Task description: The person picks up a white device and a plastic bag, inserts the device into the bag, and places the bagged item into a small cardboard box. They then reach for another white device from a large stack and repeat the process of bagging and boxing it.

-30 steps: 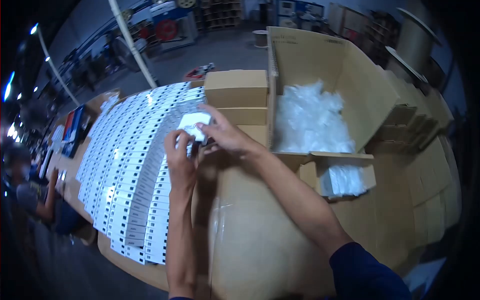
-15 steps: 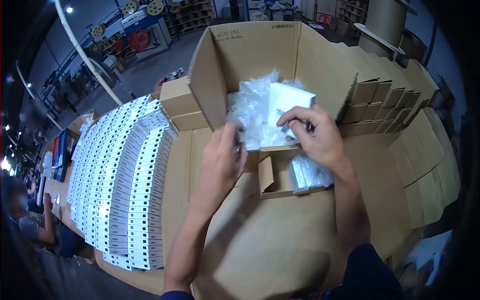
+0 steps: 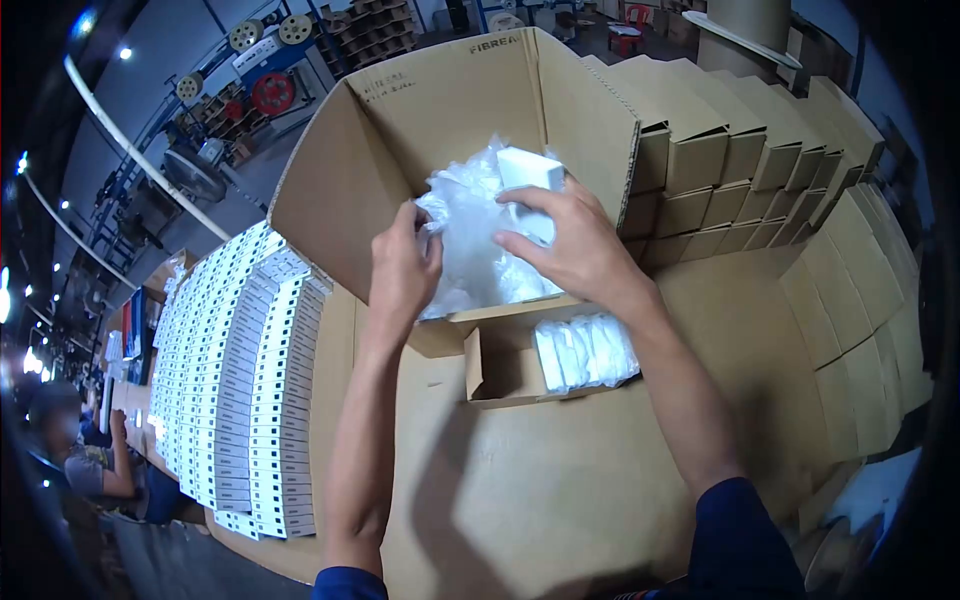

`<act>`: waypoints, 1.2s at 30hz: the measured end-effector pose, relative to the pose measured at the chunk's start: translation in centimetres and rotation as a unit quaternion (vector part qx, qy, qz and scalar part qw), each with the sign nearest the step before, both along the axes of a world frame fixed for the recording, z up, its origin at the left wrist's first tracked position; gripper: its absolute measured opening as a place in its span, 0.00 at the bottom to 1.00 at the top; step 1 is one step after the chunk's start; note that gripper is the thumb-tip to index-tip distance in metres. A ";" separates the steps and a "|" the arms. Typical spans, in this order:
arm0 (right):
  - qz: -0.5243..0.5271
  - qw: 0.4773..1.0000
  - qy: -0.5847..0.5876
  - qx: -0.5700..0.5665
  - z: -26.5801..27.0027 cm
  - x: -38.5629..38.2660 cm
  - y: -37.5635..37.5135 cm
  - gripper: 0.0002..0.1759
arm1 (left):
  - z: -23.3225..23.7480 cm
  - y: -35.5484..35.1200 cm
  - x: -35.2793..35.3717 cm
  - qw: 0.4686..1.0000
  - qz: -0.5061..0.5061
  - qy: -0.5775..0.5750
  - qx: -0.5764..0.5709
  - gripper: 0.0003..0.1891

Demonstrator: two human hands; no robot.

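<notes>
My left hand (image 3: 400, 265) is closed, its fingertips pinching the edge of a clear plastic bag (image 3: 465, 215) in the pile inside a large cardboard carton. My right hand (image 3: 580, 240) curls around a flat white box (image 3: 530, 170), thumb and index finger on the near side; its other fingers are partly hidden. Just in front of the carton (image 3: 370, 150), a small open cardboard box (image 3: 520, 400) holds several white items wrapped in clear plastic (image 3: 585, 352), packed on its right side. The left part of this small box shows bare cardboard.
Long rows of stacked white boxes (image 3: 235, 370) stand at the left. Folded brown cardboard boxes (image 3: 730, 150) are stacked at the right, with more flat cardboard (image 3: 850, 290) nearer. A person (image 3: 110, 460) sits at the far left. Machinery (image 3: 275, 65) stands behind.
The view has shifted, so the carton appears further left. My left hand has reached the plastic bags. My right hand has moved with the white box, and its fingers are spread wider around it.
</notes>
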State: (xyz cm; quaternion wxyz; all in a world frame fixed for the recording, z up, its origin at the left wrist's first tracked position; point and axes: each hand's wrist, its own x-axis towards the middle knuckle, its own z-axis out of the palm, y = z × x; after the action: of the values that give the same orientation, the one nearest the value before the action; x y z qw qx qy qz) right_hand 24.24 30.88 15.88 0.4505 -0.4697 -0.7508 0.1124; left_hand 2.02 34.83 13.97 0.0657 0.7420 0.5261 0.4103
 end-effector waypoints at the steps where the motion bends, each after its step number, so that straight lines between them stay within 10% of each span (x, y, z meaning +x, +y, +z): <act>1: 0.018 1.000 0.014 -0.021 -0.1 0.0 1.1 0.29 | 0.5 -0.1 0.0 1.000 -0.010 -0.009 0.005 0.09; 21: 0.010 0.982 0.184 -0.048 -3.4 -0.5 4.9 0.10 | 0.5 2.3 1.3 0.932 -0.020 -0.353 -0.077 0.09; 32: 0.249 0.847 0.367 -0.292 -0.2 1.3 -2.0 0.30 | 2.8 -8.0 0.5 0.899 -0.214 -0.375 -0.077 0.17; 36: 0.250 0.921 0.165 -0.249 1.5 -0.1 -6.9 0.19 | 2.9 -12.2 -0.6 0.882 -0.248 -0.381 -0.127 0.19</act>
State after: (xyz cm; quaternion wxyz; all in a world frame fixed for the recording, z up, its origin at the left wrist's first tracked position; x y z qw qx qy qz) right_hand 24.11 24.02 17.37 0.3938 -0.3385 -0.7068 0.4804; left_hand 1.42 22.64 16.86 0.4541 0.6201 0.3066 0.5614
